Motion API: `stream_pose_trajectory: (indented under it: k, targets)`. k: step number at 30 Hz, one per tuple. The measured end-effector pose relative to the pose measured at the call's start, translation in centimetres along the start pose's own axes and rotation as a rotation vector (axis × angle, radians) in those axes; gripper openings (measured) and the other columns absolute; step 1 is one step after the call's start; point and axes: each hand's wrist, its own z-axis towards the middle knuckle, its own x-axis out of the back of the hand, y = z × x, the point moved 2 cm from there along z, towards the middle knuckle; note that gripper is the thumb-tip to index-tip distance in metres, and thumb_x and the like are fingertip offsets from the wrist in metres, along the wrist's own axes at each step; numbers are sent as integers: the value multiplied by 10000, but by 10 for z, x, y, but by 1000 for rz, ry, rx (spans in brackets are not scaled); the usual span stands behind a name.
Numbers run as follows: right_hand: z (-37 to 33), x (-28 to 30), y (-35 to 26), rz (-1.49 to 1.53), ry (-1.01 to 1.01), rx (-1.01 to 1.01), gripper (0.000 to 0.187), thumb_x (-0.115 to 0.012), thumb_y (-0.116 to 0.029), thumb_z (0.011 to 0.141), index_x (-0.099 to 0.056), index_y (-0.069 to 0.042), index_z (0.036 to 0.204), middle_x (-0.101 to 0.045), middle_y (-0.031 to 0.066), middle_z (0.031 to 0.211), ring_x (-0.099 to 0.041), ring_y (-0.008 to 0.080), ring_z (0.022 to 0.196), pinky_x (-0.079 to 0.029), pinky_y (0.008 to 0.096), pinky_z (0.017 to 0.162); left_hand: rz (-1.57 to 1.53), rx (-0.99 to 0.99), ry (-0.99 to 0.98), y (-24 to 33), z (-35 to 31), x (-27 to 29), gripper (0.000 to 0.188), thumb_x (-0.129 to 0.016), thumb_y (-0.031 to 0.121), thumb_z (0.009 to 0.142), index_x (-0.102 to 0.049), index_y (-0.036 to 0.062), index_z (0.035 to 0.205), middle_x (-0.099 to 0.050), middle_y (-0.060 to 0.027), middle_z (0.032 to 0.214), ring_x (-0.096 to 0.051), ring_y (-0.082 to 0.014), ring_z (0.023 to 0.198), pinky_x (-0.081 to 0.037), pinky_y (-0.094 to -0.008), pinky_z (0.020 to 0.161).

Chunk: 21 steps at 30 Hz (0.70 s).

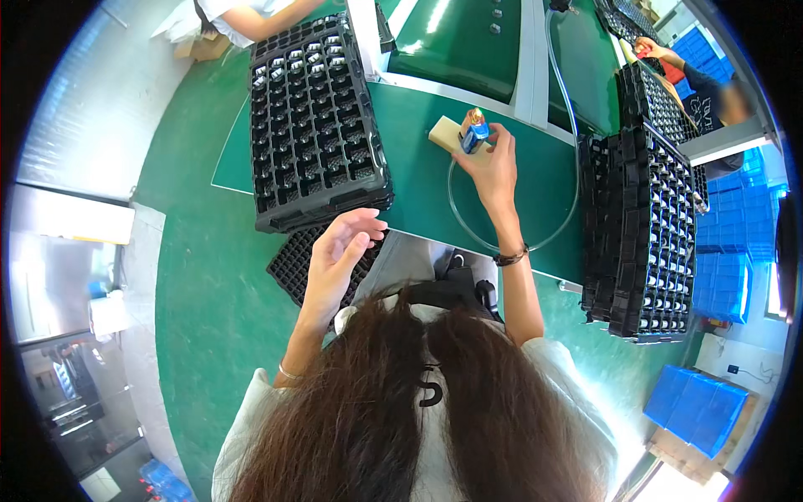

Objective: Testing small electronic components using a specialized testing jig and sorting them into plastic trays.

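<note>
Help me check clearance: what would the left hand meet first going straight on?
The left hand would probably meet the near end of the black tray stack first, though depth is unclear.

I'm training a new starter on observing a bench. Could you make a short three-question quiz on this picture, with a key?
1. Multiple choice: what is at the fingers of the right hand?
A) a red crate
B) a small blue piece with a gold-coloured top
C) a roll of white tape

2. True or false: the left hand is gripping a hammer.

3. Fill in the missing colour: the clear hose curves over a ____ table top.

Key:
1. B.
2. False: its fingers are loosely curled with nothing visible in them, near the end of a black tray stack.
3. Green.
</note>
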Motion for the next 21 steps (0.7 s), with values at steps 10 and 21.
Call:
stream_pose_trajectory:
  k: [10, 21]
  targets:
    - [36, -41, 14, 106, 38, 15, 343, -696, -206, 722, -562, -70, 1006, -611, 145, 895, -609, 301, 816, -484, 354, 694, 90, -77, 18, 20, 10, 16, 295, -526, 150, 902, -524, -8, 1152, -604, -88, 1018, -554, -143, 921, -426, -285, 850]
    - [232, -101, 102, 101, 271, 65, 406, -684, -381, 728, -597, -104, 1011, -643, 179, 874, -615, 358, 824, -469, 427, 718, 1168, -660, 375, 62, 226, 131, 179, -647, 165, 761, -645, 60, 906, -626, -92, 860, -572, -268, 820, -450, -353, 783]
